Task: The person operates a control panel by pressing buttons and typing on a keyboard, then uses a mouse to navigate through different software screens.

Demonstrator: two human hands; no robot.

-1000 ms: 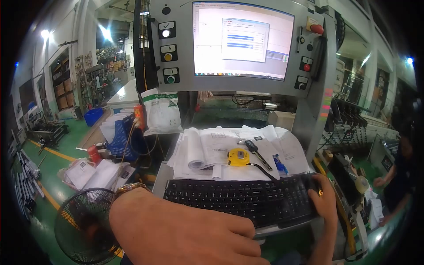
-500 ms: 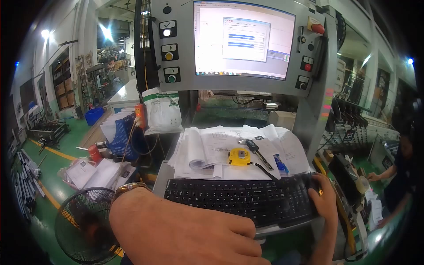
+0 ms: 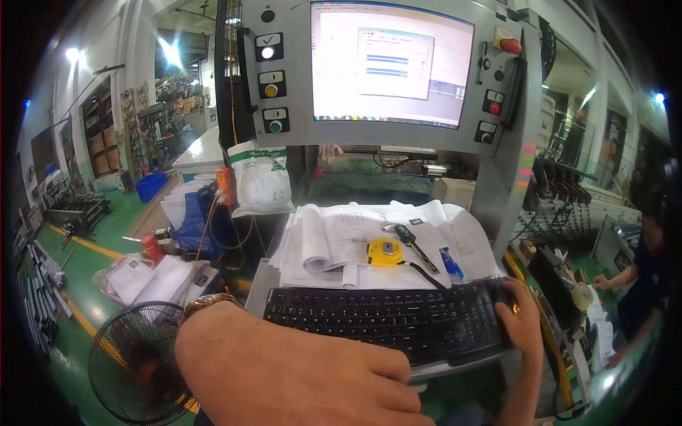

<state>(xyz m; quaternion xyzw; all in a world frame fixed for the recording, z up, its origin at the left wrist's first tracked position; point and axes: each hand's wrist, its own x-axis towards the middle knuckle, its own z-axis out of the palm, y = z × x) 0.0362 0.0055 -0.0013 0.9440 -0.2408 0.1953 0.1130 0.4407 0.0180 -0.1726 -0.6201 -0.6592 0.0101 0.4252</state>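
My left hand (image 3: 312, 369) fills the lower foreground, with a wristwatch (image 3: 209, 304) on its wrist. Its fingers are curled under, and their tips are hidden, as is anything in them. Just beyond it lies a black keyboard (image 3: 383, 319). At the keyboard's right end is my right hand (image 3: 524, 319), thumb and fingers bent around a small dark thing with an orange spot that I cannot make out. Behind the keyboard, paper drawings (image 3: 341, 231) carry a yellow tape measure (image 3: 384, 251), a dark slim tool (image 3: 415, 246) and a blue item (image 3: 450, 264).
A control panel with a lit screen (image 3: 392, 64) stands ahead, buttons on both sides. A white bag (image 3: 261, 177) hangs at its left. A black fan (image 3: 138, 362) stands lower left. At the far right is another person (image 3: 643, 277) beside a metal rack and papers.
Both my hands keep their place, and the screen looks the same. At the far right, the other person has shifted slightly, and the papers there have moved a little.
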